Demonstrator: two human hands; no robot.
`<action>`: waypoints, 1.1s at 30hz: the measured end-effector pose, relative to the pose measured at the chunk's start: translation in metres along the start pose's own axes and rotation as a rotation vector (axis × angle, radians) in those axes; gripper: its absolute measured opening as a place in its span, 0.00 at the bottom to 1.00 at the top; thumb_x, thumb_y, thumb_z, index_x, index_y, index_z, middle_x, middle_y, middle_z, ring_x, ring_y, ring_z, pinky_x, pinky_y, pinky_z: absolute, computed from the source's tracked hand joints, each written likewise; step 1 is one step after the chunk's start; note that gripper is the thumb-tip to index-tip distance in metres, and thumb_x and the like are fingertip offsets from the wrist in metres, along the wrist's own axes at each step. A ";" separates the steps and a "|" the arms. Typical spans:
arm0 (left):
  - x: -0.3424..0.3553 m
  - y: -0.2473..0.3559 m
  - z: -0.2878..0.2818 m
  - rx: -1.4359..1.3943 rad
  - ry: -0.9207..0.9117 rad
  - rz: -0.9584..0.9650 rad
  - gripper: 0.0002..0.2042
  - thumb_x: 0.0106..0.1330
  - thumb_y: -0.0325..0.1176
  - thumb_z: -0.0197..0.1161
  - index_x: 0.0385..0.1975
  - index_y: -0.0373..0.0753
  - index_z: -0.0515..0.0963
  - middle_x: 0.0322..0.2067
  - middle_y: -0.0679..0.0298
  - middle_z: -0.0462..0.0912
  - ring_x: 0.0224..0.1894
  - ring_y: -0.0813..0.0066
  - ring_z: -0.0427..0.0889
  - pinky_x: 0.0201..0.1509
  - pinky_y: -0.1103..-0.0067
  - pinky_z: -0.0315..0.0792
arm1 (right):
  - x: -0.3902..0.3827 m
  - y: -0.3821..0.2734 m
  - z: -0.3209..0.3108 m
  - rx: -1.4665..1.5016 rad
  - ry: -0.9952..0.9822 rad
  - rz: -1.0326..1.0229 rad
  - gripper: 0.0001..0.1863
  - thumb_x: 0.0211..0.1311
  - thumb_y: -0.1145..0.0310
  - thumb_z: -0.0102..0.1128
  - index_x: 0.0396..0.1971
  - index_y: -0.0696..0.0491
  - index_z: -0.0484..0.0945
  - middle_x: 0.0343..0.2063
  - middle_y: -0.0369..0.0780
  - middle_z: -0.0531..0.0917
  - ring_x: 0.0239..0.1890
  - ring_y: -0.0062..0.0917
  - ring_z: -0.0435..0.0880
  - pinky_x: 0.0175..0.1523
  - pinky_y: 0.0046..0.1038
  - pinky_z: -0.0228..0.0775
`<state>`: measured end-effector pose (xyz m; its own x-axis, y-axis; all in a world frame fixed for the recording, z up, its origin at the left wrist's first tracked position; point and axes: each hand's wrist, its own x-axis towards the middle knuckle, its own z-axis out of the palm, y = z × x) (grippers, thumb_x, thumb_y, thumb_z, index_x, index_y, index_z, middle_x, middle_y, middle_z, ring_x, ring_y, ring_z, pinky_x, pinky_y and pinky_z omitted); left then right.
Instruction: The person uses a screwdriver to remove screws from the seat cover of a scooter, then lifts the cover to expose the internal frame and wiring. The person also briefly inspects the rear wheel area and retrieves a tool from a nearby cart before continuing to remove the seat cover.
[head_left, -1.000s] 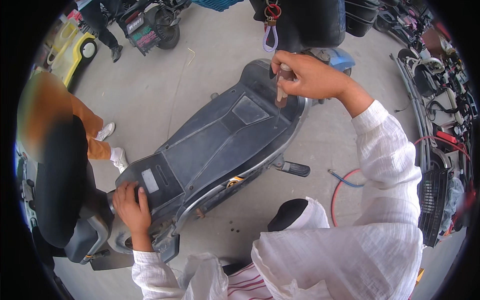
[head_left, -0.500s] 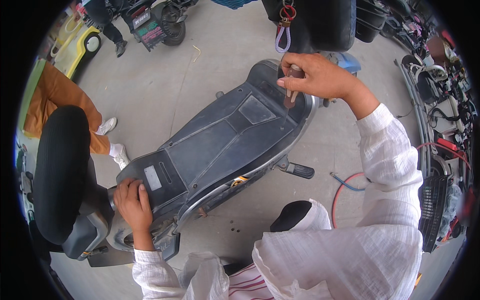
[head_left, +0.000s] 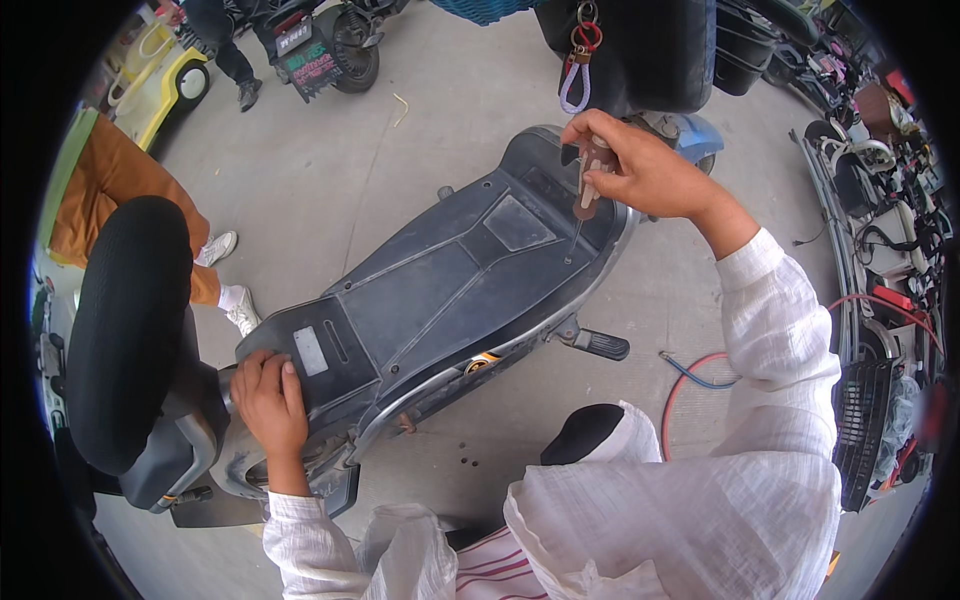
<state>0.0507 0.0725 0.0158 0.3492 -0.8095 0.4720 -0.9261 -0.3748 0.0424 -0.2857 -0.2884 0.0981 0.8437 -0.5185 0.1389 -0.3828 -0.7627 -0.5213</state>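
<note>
A scooter's dark grey footboard (head_left: 415,285) lies across the middle of the view. My right hand (head_left: 648,172) is closed round the brownish handle of a screwdriver (head_left: 588,198) above the footboard's right end. Its thin shaft points down, with the tip at a screw spot (head_left: 569,260) near that end. At the left end, my left hand (head_left: 270,402) lies palm down on the footboard's edge, fingers stretched out and holding nothing. Beside it is the black seat (head_left: 130,335). A key ring with a looped cord (head_left: 577,75) hangs above my right hand.
A person in orange trousers (head_left: 135,195) stands at the left. A red and blue hose (head_left: 690,375) lies on the concrete floor. Scooter parts (head_left: 885,225) crowd the right side, with a black basket (head_left: 865,425). Another two-wheeler (head_left: 345,50) stands at the back.
The view has shifted slightly. My right hand still grips the screwdriver, with its fingers placed differently round the handle. My left hand has stayed on the footboard.
</note>
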 end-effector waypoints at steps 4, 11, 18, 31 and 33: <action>0.000 0.000 -0.001 -0.001 0.001 0.001 0.08 0.62 0.33 0.57 0.34 0.36 0.79 0.41 0.58 0.77 0.47 0.55 0.73 0.55 0.65 0.62 | -0.003 -0.002 -0.002 0.181 -0.052 0.063 0.18 0.57 0.71 0.57 0.48 0.50 0.68 0.38 0.37 0.75 0.41 0.23 0.75 0.47 0.27 0.69; -0.002 0.002 0.001 0.004 0.014 0.005 0.08 0.62 0.33 0.57 0.34 0.36 0.79 0.41 0.57 0.77 0.47 0.55 0.73 0.55 0.64 0.62 | -0.009 -0.001 0.002 0.313 0.125 0.027 0.17 0.55 0.74 0.55 0.46 0.54 0.67 0.34 0.37 0.78 0.38 0.22 0.78 0.46 0.27 0.72; -0.001 0.005 0.000 0.003 0.012 -0.040 0.09 0.62 0.33 0.57 0.34 0.35 0.79 0.42 0.58 0.77 0.48 0.55 0.73 0.57 0.64 0.62 | 0.027 0.005 0.017 0.592 0.438 -0.024 0.12 0.59 0.74 0.52 0.44 0.56 0.68 0.33 0.37 0.77 0.32 0.18 0.77 0.38 0.23 0.74; 0.001 0.003 0.004 -0.054 0.007 -0.082 0.09 0.61 0.33 0.56 0.32 0.35 0.79 0.42 0.58 0.78 0.49 0.54 0.72 0.58 0.64 0.61 | 0.178 0.038 0.108 0.961 0.953 0.280 0.25 0.69 0.56 0.49 0.14 0.55 0.67 0.11 0.36 0.71 0.12 0.19 0.69 0.20 0.23 0.60; 0.004 0.004 0.002 -0.053 -0.007 -0.099 0.09 0.61 0.33 0.56 0.33 0.35 0.79 0.42 0.57 0.78 0.49 0.54 0.72 0.58 0.63 0.61 | 0.182 0.045 0.113 0.957 0.932 0.257 0.25 0.70 0.56 0.48 0.14 0.55 0.66 0.11 0.36 0.70 0.12 0.19 0.69 0.20 0.23 0.60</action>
<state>0.0484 0.0669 0.0156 0.4406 -0.7726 0.4571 -0.8930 -0.4294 0.1350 -0.1066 -0.3738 0.0050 0.0778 -0.9613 0.2644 0.2409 -0.2392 -0.9406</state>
